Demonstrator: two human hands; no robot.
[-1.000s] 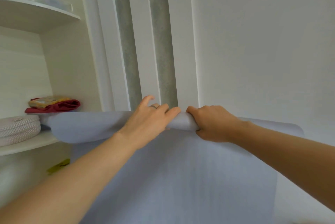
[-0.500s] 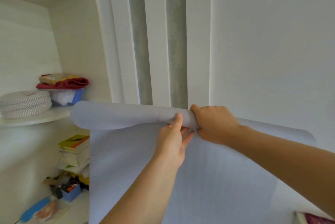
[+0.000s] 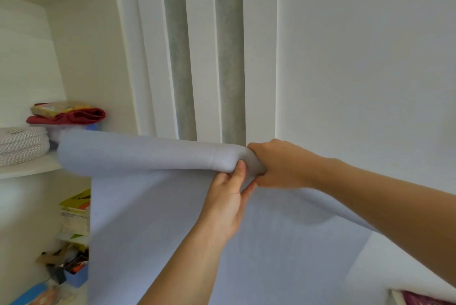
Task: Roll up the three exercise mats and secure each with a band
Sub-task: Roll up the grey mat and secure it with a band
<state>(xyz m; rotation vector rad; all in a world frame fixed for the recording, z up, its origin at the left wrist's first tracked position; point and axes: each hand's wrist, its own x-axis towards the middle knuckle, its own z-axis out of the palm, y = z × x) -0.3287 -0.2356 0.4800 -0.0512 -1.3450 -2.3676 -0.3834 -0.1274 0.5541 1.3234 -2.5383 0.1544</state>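
A pale blue-grey exercise mat is held up in front of me, its top end rolled into a tube that runs from the left shelf to the middle. The flat part hangs down below the roll. My right hand grips the roll from above at its middle, fingers curled round it. My left hand comes from underneath and pinches the roll's lower edge with thumb and fingers, right next to the right hand. No band is in view.
White curved shelves on the left hold a coiled white rope, a red cloth and, lower down, books and a blue box. White door frames with grey strips stand behind; a white wall lies to the right.
My left hand left the top of the roll and moved beneath it, now pinching it from below. The rolled tube has grown thicker and sits higher against the shelf. The right hand kept its grip.
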